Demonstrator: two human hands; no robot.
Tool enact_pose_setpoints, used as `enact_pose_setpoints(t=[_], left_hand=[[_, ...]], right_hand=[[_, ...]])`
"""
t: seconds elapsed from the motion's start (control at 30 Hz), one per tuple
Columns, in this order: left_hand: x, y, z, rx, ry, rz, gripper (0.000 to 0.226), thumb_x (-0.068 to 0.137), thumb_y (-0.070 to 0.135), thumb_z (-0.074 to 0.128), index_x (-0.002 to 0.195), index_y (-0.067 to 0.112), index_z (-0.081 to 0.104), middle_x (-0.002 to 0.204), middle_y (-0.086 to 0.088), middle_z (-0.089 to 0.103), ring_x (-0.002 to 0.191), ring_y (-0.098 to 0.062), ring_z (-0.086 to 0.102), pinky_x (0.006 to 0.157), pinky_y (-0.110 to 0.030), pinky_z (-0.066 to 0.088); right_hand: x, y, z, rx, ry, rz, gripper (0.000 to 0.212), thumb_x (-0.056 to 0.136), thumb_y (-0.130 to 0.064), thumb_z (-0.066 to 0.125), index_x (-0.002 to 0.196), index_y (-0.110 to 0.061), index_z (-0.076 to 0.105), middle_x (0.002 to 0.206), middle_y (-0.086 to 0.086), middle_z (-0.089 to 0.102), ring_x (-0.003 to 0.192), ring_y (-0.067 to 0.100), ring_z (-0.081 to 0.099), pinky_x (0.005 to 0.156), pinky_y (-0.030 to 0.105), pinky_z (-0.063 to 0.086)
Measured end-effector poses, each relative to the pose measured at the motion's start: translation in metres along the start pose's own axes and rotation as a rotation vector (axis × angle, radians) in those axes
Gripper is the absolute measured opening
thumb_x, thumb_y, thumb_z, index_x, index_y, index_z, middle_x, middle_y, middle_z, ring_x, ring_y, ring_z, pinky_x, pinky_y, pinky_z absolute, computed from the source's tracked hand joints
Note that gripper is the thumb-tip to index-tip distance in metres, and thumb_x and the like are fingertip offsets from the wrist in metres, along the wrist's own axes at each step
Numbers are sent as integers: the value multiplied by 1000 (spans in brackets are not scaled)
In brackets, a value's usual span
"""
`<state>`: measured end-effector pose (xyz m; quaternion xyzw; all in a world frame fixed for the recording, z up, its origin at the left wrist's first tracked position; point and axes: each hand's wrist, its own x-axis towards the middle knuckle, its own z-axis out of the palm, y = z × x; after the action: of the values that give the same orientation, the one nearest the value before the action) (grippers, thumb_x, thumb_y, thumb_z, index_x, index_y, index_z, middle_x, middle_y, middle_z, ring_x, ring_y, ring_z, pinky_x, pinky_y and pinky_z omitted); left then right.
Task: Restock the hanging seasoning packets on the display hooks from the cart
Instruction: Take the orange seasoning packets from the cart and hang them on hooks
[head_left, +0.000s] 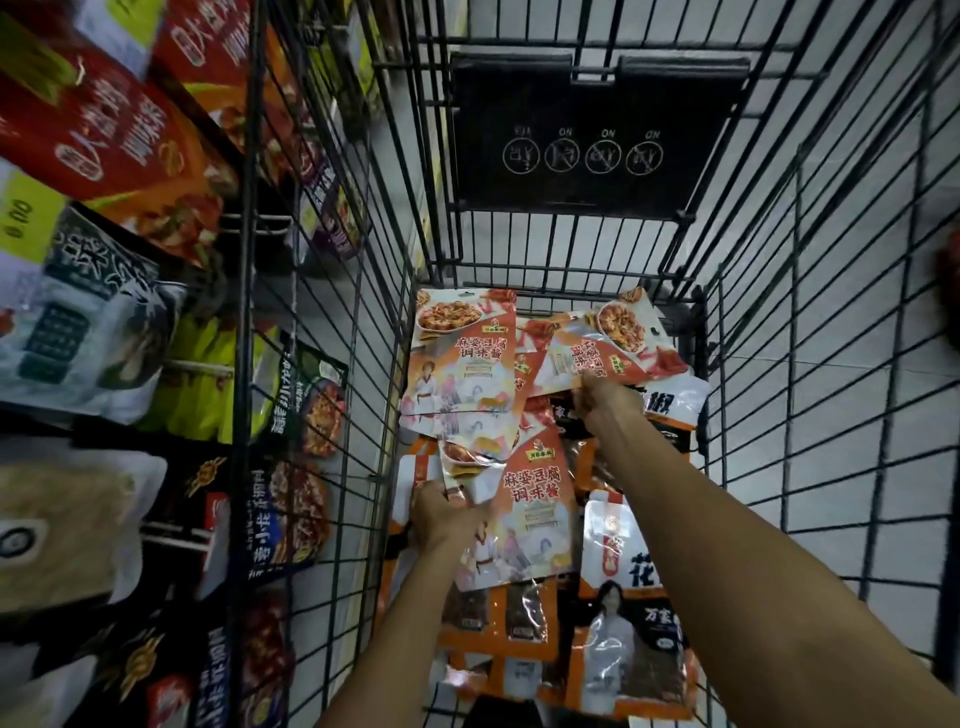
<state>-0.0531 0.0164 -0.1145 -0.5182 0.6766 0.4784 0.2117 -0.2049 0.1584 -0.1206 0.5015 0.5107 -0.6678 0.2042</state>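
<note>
Both my arms reach down into a black wire cart (374, 322) holding several seasoning packets. My left hand (447, 514) grips a small stack of orange-and-white packets (530, 499) near the cart's left side. My right hand (605, 402) pinches the lower edge of another orange-and-white packet (597, 343) and tilts it up off the pile at the far end. A further packet of the same kind (460, 353) lies flat at the far left. Orange packets with dark spice windows (631, 623) fill the near end.
Hanging packets on display hooks (104, 322) crowd the left side, right against the cart's wire wall. The folded black child-seat flap (592, 140) stands at the cart's far end. Pale tiled floor (857, 312) shows through the right wall.
</note>
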Motion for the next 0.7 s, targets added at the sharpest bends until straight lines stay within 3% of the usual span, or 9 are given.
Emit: enact_pose_setpoints(t=[0.07,0.1,0.17,0.2,0.33,0.5,0.6,0.7], left_hand=[[-2,-2,-3,-38,-16,-29,75,62,16,88,124,-4,51,123,-17,60,108,-33,60,81,-37,53],[-5,-3,-5,-73,-31,-36,79,63,14,87,129,-3,48,127,-18,58,112,-34,58,87,-41,53],[-13,-6,-9,-138,-51,-48,82,67,8,85,137,2,42,135,-17,52,118,-34,54,92,-43,51],[-18,-8,-12,-145,-42,-45,79,69,6,83,137,2,42,135,-17,52,117,-33,55,92,-41,51],[-36,-19,-27,-95,36,-64,61,73,1,78,127,-4,50,131,-18,55,115,-34,57,83,-34,48],[-48,-23,-36,-79,29,-114,57,75,1,76,126,-5,50,126,-20,57,109,-35,59,70,-34,47],[-50,-25,-37,-107,13,-108,52,75,-1,76,121,-4,54,121,-18,60,101,-33,62,68,-34,50],[-53,-28,-38,-203,-4,-110,53,70,3,80,118,-4,58,112,-16,64,75,-21,61,45,-21,47]], right_hand=[[-9,1,-3,84,32,-45,14,91,-2,57,77,-4,53,75,9,61,61,15,58,51,19,53],[-16,1,-7,123,-3,-64,9,92,-1,55,83,-3,54,85,13,62,73,19,62,65,24,57],[-31,6,-22,179,-78,-79,4,94,0,51,91,-2,54,102,17,62,96,25,64,90,36,54],[-39,9,-33,180,-84,-79,6,94,2,51,90,-2,54,104,16,61,97,24,64,91,36,53],[-75,31,-80,-1,-52,-126,12,93,4,51,83,-1,54,83,11,61,70,17,62,60,22,58],[-113,68,-131,-308,46,-66,22,88,8,49,70,-4,50,57,10,49,46,18,48,37,22,44],[-122,90,-150,-322,198,-22,17,82,-2,54,65,-4,55,62,13,55,53,22,51,49,27,43],[-126,102,-153,-201,269,52,17,80,-16,67,74,-1,61,76,16,67,71,31,66,70,45,56]])
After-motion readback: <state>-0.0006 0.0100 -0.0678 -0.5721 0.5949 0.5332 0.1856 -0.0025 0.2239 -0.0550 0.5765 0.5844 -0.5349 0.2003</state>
